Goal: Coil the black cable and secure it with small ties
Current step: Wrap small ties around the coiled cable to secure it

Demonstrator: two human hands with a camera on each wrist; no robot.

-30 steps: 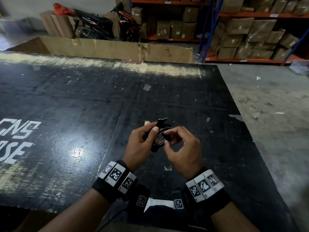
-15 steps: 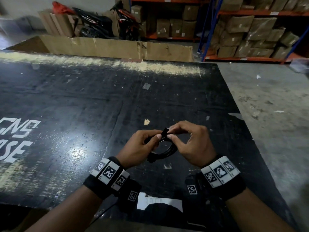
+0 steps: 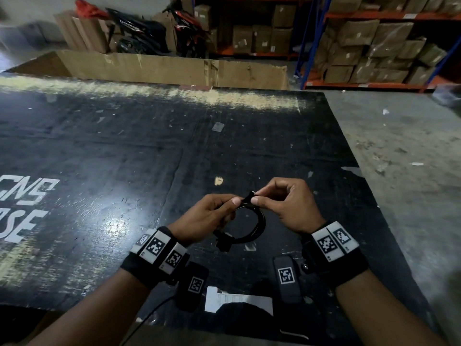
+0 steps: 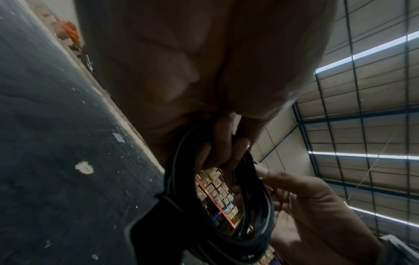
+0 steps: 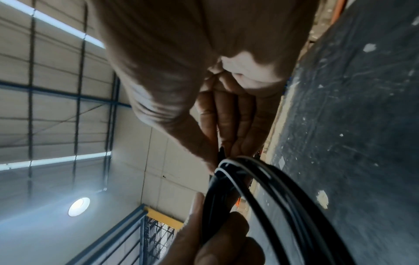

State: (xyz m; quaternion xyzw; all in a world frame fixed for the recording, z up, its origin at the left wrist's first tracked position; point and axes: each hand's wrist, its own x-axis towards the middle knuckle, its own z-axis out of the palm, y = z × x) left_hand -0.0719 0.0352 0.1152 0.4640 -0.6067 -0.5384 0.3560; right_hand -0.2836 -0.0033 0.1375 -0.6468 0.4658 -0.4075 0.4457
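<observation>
Black cable [image 3: 252, 228], wound into a small round coil, hangs in the air above the dark table [image 3: 124, 151], held between both hands. The left hand [image 3: 207, 216] curls its fingers around the coil's upper left side, thumb on top. The right hand [image 3: 287, 206] pinches a small black tie [image 3: 248, 198] at the top of the coil between thumb and forefinger. Another tie [image 3: 224, 242] already wraps the coil's lower left, below the left hand.
</observation>
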